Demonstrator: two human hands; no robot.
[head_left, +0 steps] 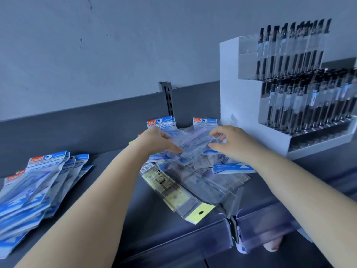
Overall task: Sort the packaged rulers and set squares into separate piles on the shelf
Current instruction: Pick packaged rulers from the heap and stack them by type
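A mixed heap of clear and blue packaged rulers and set squares lies at the middle of the dark shelf. My left hand and my right hand both grip one clear packet on top of the heap, one at each end. A long ruler packet with a yellow hang tab lies at the heap's front. At the left sits a pile of blue-headed set square packets.
A white tiered display full of upright pens stands at the right, close to my right hand. A slotted metal upright rises from the shelf's back wall. Clear price-strip holders line the front edge.
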